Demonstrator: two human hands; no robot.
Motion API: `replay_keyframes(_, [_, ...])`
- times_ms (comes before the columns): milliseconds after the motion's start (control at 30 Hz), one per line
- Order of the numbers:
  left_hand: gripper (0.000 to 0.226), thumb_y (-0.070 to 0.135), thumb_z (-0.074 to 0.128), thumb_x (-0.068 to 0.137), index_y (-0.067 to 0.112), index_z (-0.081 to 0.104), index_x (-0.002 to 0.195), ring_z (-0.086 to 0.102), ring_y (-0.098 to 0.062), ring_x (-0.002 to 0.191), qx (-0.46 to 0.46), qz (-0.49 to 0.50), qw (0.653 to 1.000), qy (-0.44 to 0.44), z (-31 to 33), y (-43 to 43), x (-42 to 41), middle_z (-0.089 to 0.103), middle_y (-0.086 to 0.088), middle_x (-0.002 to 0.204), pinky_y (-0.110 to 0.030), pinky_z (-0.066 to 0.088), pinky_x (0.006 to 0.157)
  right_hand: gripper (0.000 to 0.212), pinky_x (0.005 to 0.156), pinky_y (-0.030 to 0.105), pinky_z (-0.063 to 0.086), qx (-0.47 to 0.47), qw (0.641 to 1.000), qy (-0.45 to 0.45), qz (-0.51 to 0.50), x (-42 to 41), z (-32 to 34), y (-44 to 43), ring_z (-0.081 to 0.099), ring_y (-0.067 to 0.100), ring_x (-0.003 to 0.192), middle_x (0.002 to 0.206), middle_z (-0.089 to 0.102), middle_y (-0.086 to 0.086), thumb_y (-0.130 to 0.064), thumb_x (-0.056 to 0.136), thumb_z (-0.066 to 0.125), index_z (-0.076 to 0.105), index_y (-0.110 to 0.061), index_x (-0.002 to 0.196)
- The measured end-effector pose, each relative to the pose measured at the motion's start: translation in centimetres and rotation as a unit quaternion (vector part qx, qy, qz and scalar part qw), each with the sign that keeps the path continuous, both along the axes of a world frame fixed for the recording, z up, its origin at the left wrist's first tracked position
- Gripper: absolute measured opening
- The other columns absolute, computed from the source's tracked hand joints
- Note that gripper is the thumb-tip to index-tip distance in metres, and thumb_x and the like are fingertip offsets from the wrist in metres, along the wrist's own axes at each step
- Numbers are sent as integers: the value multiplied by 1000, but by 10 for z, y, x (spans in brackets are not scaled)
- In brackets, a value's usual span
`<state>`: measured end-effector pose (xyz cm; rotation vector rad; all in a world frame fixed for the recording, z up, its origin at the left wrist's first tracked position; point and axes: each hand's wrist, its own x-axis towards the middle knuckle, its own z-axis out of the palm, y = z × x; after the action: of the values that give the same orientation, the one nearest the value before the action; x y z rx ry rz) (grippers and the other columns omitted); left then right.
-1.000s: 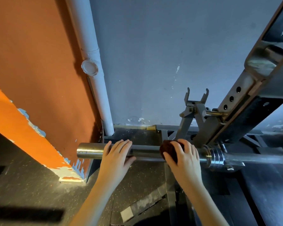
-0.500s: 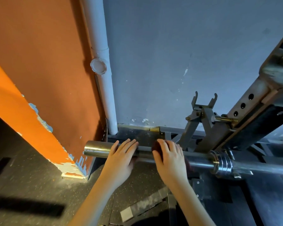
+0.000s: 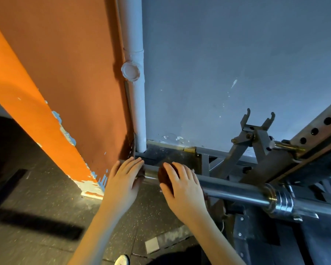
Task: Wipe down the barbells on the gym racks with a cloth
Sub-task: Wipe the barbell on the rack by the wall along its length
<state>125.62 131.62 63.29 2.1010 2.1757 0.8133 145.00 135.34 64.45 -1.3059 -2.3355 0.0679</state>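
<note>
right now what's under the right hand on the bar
A dark reddish cloth, held by the right hand against the barbell. Only its left edge shows between thumb and forefinger; the rest is covered.

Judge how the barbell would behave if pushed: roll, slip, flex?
Being round polished steel, the barbell would probably roll or spin under a push. Its shiny surface looks slippery. It appears to be solid metal, so it is likely heavy and stiff.
</note>
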Motion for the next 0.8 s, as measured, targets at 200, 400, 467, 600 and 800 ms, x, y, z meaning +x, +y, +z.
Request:
replay_keyframes(200, [49,9,78,77,11,64,124,53,-22,125,26,-9,999,-18,1,-2,-1,63,-1,127,-35,23,110,55,96,48,44,-7,994,45,-102,21,-3,2,65,30,105,114,66,7,-36,79,77,53,-21,127])
replay_keyframes(400, [55,0,76,72,9,62,124,53,-24,126,13,-24,1000,-3,2,-4,-2,62,-4,129,-36,22,108,54,100,43,42,-35,999,19,17,-32,-1,-2,60,27,115,127,60,4,-42,86,68,46,-26,133])
replay_keyframes(467, [57,-1,76,74,11,60,128,50,-23,129,6,-26,1000,-12,3,-6,-2,60,-3,133,-38,23,111,57,96,43,46,-30,999,16,15,-14,-3,-1,62,25,112,124,62,2,-42,82,72,46,-27,131])
replay_keyframes(600, [54,0,72,79,13,59,130,48,-20,130,9,-27,999,-17,5,-6,-4,58,-1,135,-34,20,112,56,91,44,48,11,997,31,-64,-8,-7,-3,66,29,103,115,66,6,-35,74,81,58,-22,123])
replay_keyframes(800, [55,7,78,75,11,61,127,52,-22,126,-15,-37,999,12,6,-6,-6,60,-3,131,-36,26,108,50,101,45,42,-42,999,25,7,-33,1,-3,60,27,116,127,61,4,-38,85,70,54,-24,129])
